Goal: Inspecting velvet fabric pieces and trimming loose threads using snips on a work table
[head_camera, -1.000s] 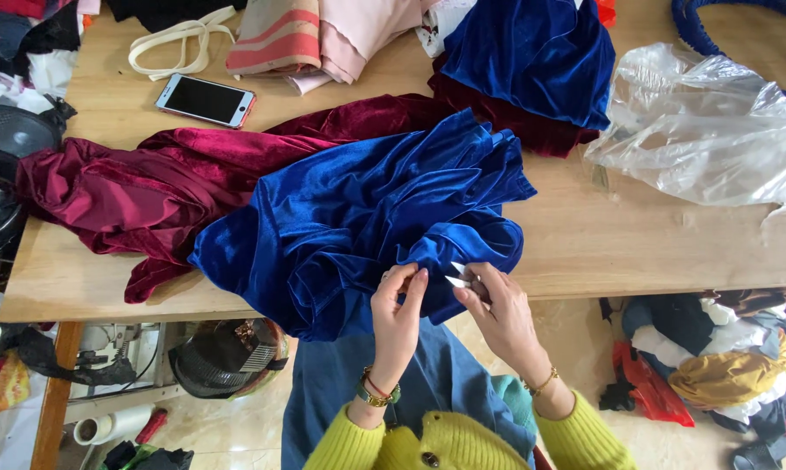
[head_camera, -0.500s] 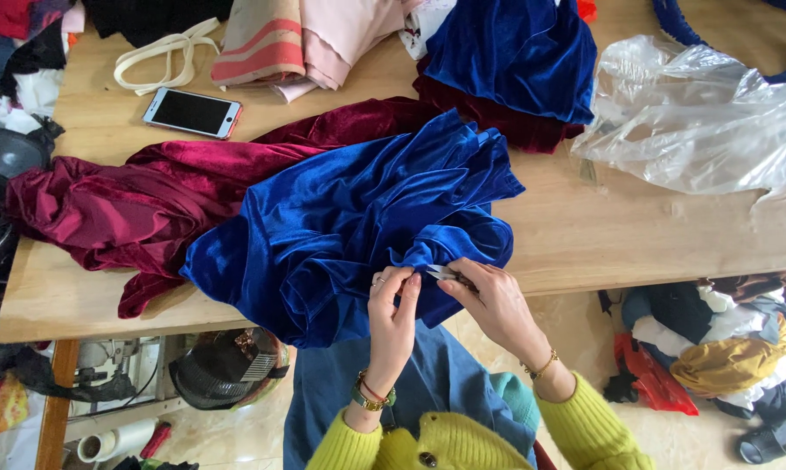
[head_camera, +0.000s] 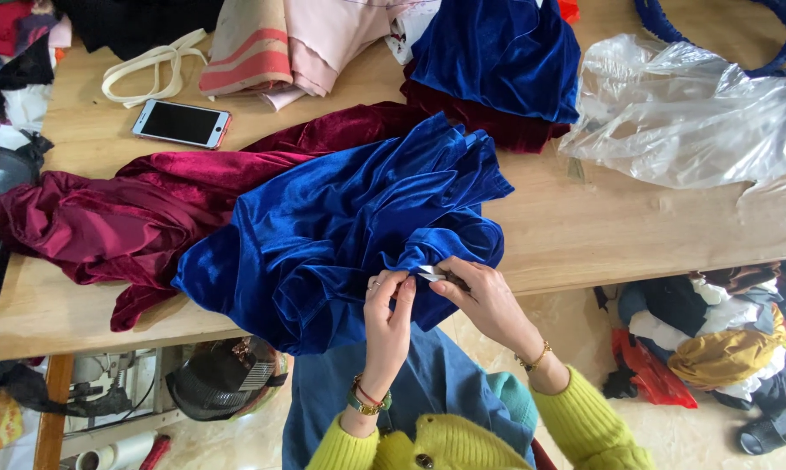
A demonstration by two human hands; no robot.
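Note:
A crumpled blue velvet garment [head_camera: 349, 226] lies on the wooden table [head_camera: 602, 235] and hangs over its front edge. My left hand [head_camera: 387, 318] pinches the blue fabric at that edge. My right hand [head_camera: 482, 298] grips a small white tag [head_camera: 431, 274] sewn to the same fold, fingertips nearly touching the left hand's. A dark red velvet garment [head_camera: 123, 218] lies to the left, partly under the blue one. Both wrists show yellow sleeves and bracelets.
A smartphone [head_camera: 181, 124] and a cream strap [head_camera: 149, 71] lie at the back left. Folded pink fabric [head_camera: 288, 43], a blue-and-red velvet stack [head_camera: 497, 61] and a clear plastic bag [head_camera: 697, 113] sit behind. Clothes are piled on the floor [head_camera: 715, 348] at right.
Both hands shifted slightly left along the blue garment's edge and drew closer around the white tag. The view moved a little; the fabrics stay in place.

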